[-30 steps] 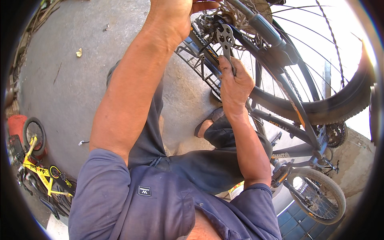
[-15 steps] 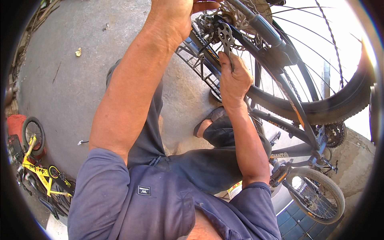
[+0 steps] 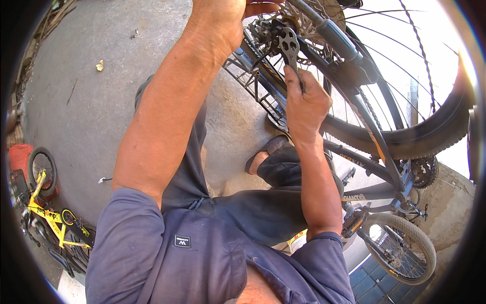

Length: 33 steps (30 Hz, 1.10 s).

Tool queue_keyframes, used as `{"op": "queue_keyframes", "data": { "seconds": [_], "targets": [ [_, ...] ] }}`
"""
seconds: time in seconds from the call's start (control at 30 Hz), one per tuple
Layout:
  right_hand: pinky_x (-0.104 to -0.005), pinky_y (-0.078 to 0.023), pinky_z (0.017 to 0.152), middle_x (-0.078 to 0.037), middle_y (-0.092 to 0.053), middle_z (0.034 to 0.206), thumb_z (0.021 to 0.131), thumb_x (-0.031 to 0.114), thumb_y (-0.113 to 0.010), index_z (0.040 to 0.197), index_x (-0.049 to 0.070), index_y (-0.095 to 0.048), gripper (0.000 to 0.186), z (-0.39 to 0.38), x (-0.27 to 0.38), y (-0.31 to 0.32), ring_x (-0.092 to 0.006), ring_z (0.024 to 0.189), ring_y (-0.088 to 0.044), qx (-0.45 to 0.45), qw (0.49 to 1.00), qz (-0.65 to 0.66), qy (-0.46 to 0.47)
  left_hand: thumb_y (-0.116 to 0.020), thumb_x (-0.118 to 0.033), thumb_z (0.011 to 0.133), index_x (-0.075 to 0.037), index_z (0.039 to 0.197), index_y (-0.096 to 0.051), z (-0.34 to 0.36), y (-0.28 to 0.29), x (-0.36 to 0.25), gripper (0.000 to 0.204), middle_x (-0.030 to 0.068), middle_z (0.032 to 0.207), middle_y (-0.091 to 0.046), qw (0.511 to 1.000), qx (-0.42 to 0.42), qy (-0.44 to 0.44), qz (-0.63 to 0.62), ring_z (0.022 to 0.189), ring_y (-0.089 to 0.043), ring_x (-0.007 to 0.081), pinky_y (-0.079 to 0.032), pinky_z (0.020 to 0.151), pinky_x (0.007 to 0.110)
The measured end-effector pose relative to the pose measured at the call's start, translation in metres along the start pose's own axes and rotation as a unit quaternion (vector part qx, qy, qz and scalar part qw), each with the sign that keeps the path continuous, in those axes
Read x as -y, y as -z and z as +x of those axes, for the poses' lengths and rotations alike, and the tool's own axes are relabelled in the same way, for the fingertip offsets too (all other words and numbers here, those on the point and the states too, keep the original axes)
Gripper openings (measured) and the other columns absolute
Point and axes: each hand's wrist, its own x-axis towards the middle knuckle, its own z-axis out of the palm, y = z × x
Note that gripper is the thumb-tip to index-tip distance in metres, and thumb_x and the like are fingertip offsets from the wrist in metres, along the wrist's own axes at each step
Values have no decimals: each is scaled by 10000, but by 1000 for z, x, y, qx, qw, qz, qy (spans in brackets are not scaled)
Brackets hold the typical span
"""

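Note:
My right hand (image 3: 309,106) is closed round the handle of a flat metal wrench (image 3: 289,45) with several holes in its head. The wrench's head lies at the hub (image 3: 262,31) of a bicycle wheel, beside the brake disc (image 3: 302,28). Whether it sits on a nut there is hidden. My left hand (image 3: 225,20) reaches up to the top edge of the view, close to the same hub. Only a bit of its fingers shows, and what they touch is out of sight.
The dark bicycle's frame (image 3: 367,164) and large tyre (image 3: 405,137) fill the right side. Another wheel (image 3: 402,248) stands at the lower right. A small yellow bicycle (image 3: 50,218) is at the far left by a red object (image 3: 20,159). A dry leaf (image 3: 99,66) lies on the concrete floor (image 3: 66,116).
My right hand has shifted to the right and slightly down with the wrench, whose handle now slants more. The left arm has barely moved.

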Motion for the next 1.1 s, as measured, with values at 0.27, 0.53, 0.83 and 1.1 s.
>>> {"op": "queue_keyframes", "data": {
  "seconds": [0.27,0.53,0.83,1.1],
  "targets": [
    [-308,-485,570,-145,-655,698,867,126,-835,951,10,-745,170,5,7,15,-209,558,-591,-44,997,27,60,-414,-440,1115,-83,956,-641,1,1,0,452,87,846,-711,1000,-3,1,4,751,-710,205,-578,689,354],
    [-283,-488,584,-147,-671,726,876,117,-831,980,-20,-744,193,-2,9,18,-171,581,-591,-31,998,56,24,-420,-437,1114,-78,946,-636,1,3,1,452,96,840,-709,1000,10,-8,-5,739,-708,206,-591,676,346],
    [-299,-492,632,-137,-667,769,915,154,-799,1041,-20,-744,222,-3,-3,4,-173,639,-590,-7,996,85,-9,-421,-433,1114,-72,940,-636,1,3,1,455,96,840,-709,1000,11,-6,-8,736,-705,208,-589,681,349],
    [-353,-507,661,-154,-683,817,898,146,-790,1037,36,-753,181,-4,-10,-19,-276,682,-644,29,998,40,-29,-407,-444,1115,-72,955,-646,3,3,1,470,95,832,-715,1000,4,7,2,732,-707,203,-581,676,345]
  ]
}}
